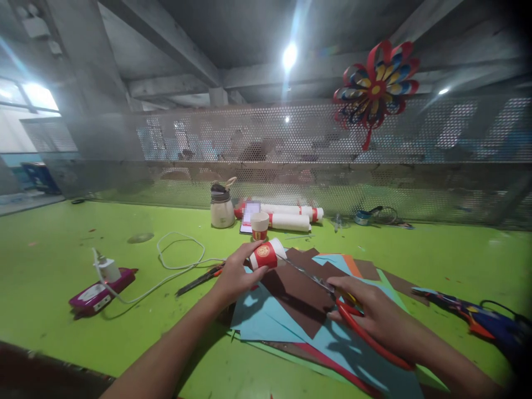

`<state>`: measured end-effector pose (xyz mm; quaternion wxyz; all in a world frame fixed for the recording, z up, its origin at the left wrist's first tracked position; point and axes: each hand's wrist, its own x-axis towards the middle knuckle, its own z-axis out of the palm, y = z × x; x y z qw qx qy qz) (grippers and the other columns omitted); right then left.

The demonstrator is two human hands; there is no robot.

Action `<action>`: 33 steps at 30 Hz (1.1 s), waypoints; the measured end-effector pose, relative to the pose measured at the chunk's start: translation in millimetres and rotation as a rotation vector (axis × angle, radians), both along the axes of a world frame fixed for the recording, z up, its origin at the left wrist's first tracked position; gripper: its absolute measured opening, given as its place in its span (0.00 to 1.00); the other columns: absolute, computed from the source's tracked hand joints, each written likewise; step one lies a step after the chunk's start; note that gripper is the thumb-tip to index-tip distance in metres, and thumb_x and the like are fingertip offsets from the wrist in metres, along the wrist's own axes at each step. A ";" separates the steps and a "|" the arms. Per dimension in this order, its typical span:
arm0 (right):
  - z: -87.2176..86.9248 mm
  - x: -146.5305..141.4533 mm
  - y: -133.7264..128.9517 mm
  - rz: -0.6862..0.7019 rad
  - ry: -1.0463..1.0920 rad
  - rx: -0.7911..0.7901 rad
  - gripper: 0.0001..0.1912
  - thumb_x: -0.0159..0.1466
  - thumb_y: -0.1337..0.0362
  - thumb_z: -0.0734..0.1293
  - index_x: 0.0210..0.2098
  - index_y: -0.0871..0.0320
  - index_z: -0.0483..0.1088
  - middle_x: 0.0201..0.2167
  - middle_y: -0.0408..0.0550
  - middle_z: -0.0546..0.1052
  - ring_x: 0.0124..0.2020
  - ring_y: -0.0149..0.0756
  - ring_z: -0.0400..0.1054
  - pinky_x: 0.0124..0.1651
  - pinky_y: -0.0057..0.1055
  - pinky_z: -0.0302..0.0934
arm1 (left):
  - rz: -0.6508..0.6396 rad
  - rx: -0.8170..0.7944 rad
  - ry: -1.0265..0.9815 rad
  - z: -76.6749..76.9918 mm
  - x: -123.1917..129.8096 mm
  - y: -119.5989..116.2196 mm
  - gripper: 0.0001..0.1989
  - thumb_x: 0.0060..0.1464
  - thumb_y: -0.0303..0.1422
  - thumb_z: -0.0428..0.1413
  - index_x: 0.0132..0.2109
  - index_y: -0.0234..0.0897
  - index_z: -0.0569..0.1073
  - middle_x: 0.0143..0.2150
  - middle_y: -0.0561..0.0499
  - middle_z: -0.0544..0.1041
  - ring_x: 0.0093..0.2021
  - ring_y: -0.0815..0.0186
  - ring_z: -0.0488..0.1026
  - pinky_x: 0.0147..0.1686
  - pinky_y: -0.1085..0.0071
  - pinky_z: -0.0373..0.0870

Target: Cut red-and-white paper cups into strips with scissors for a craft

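A white paper cup with a red band and gold emblem lies tilted on its side in my left hand, fingers and thumb wrapped around it. Its mouth faces right. In my right hand is a pair of scissors with long red handles. The blades point left, and their tips reach the rim of the cup; whether they are inside it I cannot tell. Below both hands spread sheets of brown paper and light blue paper. Another paper cup stands upright just behind.
Behind are a phone, stacked cups and a jar-like bottle. On the left lie a purple power strip with a white cable and dark scissors. A blue glue gun rests right. A paper flower hangs on the mesh.
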<state>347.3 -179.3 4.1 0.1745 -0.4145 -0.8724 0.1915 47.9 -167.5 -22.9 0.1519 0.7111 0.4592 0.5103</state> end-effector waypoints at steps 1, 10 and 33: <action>0.3 -0.3 -0.3 -0.001 0.008 -0.007 0.24 0.62 0.48 0.63 0.51 0.58 0.65 0.49 0.55 0.72 0.47 0.44 0.67 0.49 0.41 0.62 | 0.005 -0.008 -0.012 0.6 0.4 -0.2 0.26 0.47 0.29 0.59 0.55 0.36 0.69 0.53 0.42 0.73 0.50 0.57 0.71 0.46 0.61 0.70; -2.5 -2.3 -2.0 -0.061 0.071 -0.021 0.21 0.63 0.48 0.62 0.48 0.57 0.65 0.41 0.50 0.74 0.38 0.41 0.68 0.42 0.36 0.63 | 0.164 -0.165 -0.284 2.2 -4.9 7.9 0.25 0.44 0.35 0.62 0.52 0.37 0.74 0.49 0.42 0.77 0.47 0.54 0.73 0.47 0.58 0.68; -18.0 -14.5 -5.5 -0.050 0.100 -0.083 0.22 0.63 0.50 0.64 0.51 0.56 0.65 0.46 0.51 0.74 0.45 0.42 0.69 0.48 0.36 0.62 | 0.037 -0.370 -0.597 -6.2 5.4 8.2 0.29 0.41 0.35 0.64 0.53 0.34 0.73 0.44 0.42 0.79 0.41 0.57 0.75 0.42 0.62 0.70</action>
